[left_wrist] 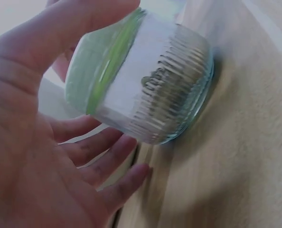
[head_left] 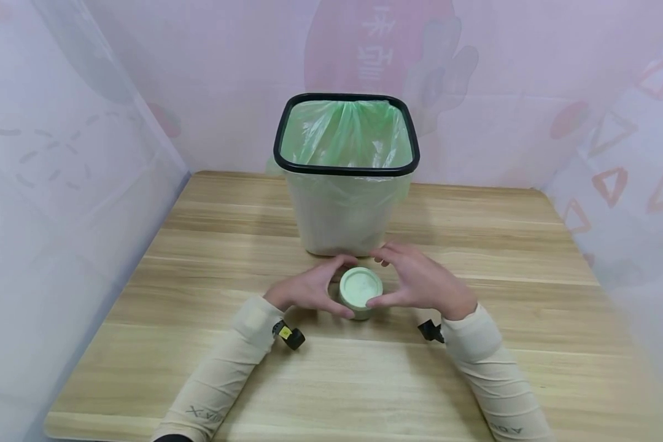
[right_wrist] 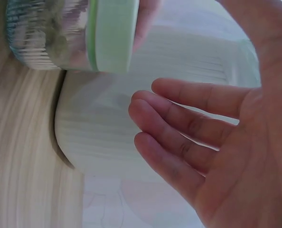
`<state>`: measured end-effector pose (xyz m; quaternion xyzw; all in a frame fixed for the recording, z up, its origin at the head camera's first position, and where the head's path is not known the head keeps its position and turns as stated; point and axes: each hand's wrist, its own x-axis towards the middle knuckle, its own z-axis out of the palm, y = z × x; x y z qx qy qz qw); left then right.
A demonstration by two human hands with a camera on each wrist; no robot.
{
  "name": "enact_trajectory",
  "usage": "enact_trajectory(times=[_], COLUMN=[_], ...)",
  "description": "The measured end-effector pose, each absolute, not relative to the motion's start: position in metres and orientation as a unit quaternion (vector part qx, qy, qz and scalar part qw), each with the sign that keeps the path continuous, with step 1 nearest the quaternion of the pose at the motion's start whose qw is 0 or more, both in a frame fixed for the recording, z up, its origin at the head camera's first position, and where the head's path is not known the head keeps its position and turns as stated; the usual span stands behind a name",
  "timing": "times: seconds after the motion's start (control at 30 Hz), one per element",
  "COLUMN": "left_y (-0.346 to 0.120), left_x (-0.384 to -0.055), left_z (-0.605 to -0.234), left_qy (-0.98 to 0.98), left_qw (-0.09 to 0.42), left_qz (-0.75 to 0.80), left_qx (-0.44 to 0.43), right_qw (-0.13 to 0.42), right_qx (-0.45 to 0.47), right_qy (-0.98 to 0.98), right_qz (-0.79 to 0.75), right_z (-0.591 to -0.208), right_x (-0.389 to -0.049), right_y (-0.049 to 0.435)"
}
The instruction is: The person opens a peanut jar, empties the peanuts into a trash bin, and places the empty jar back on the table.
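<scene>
A small clear glass jar [left_wrist: 164,80] with ribbed sides and a pale green lid [head_left: 361,287] stands upright on the wooden table. Something dark shows through its glass in the left wrist view. My left hand [head_left: 313,286] curves around the jar's left side, thumb at the near edge of the lid and fingers spread loosely behind. From the right, my right hand [head_left: 417,279] faces the jar, its thumb tip overlapping the lid in the head view. In the right wrist view its relaxed fingers [right_wrist: 179,137] stand apart from the jar.
Just behind the jar stands a whitish bin [head_left: 342,215] with a black rim [head_left: 345,170] and a green plastic liner [head_left: 348,132]. The wooden table [head_left: 199,294] reaches back to printed cloth walls on the back and both sides.
</scene>
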<state>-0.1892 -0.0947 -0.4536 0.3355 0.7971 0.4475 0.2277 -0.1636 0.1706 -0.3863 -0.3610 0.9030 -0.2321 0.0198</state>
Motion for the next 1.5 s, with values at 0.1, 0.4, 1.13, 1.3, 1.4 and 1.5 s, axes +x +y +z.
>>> enact_trajectory(times=[0.1,0.4,1.13,1.3,1.4,1.5], left_y=[-0.092,-0.087,-0.079,-0.079,-0.079,-0.079], left_x=[-0.189,-0.189,-0.188,-0.187,-0.186,-0.187], left_z=[-0.457,-0.463,-0.474,-0.473,-0.474,-0.474], left_qy=[0.795,0.798,0.778,0.779,0.783,0.788], left_qw=[0.229,0.223,0.202,0.196,0.191,0.184], left_qz=[0.45,0.448,0.476,0.481,0.481,0.479], left_qx=[0.336,0.335,0.357,0.352,0.346,0.341], right_qw=[0.019,0.011,0.026,0.019,0.016,0.017], right_qx=[-0.363,-0.363,-0.376,-0.382,-0.385,-0.384], right_qy=[0.903,0.909,0.903,0.899,0.898,0.898], right_qz=[-0.23,-0.205,-0.207,-0.211,-0.213,-0.213], right_z=[-0.389,-0.396,-0.41,-0.412,-0.413,-0.414], right_x=[-0.163,-0.162,-0.165,-0.166,-0.167,-0.168], right_y=[0.168,0.163,0.156,0.156,0.156,0.155])
